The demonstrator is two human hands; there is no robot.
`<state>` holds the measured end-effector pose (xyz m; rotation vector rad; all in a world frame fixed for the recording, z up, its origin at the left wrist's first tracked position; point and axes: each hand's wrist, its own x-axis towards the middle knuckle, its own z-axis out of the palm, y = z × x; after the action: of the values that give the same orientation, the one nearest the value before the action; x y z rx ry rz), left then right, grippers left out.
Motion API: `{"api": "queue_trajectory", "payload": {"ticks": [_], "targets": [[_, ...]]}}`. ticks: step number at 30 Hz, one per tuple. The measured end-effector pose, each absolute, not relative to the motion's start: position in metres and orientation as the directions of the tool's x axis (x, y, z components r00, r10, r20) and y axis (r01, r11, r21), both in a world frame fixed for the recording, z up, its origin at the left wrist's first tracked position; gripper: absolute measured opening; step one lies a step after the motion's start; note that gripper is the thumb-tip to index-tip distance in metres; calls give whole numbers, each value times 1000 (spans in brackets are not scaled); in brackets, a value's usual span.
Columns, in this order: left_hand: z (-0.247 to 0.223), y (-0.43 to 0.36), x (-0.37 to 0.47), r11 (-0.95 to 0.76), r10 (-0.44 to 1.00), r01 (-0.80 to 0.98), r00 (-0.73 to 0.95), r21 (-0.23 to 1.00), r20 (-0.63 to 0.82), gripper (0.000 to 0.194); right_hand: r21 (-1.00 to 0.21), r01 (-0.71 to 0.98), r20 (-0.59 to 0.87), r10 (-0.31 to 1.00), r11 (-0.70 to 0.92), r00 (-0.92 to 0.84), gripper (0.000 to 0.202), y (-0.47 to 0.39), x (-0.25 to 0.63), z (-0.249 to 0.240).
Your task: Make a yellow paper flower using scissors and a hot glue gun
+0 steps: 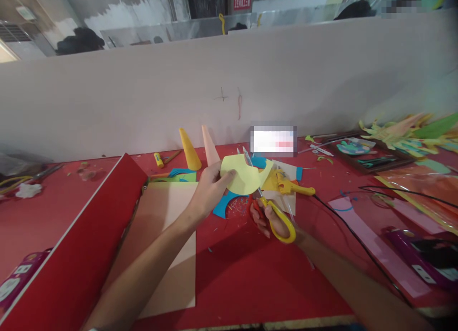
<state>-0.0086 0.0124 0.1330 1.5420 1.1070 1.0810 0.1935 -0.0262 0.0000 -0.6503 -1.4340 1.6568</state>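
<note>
Pinched in my left hand (211, 185) is a pale yellow paper piece (243, 176) with a curved lower edge. My right hand (268, 219) grips scissors (282, 226) with one yellow and one red handle. The scissor blades cross the paper's right part, and their tips show above it. A narrow yellow strip stands off to the right of the cut. Behind the scissors lies a yellow glue gun (304, 190) with a black cord. Blue paper pieces (223, 205) and small scraps rest on the red table below the paper.
A yellow cone (189, 149) and a pink cone (210, 147) stand near the white partition (161, 97). Peach sheets (171, 245) lie left, beside a raised red panel (86, 240). At right are a dark tray (372, 164), pink paper (379, 245) and a purple box (422, 259).
</note>
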Motion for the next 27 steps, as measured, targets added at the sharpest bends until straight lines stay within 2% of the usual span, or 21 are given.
{"api": "queue_trajectory", "payload": {"ticks": [17, 22, 27], "targets": [[129, 10, -5, -163, 969, 127, 207, 978, 134, 24, -953, -292, 85, 847, -86, -525, 70, -26, 189, 1], [128, 9, -2, -159, 969, 76, 204, 984, 141, 20, -955, -282, 70, 850, -95, -523, 71, -25, 191, 0], [125, 7, 1, -160, 967, 14, 200, 987, 154, 23, -956, -284, 78, 868, -75, -491, 70, -28, 188, 1]]}}
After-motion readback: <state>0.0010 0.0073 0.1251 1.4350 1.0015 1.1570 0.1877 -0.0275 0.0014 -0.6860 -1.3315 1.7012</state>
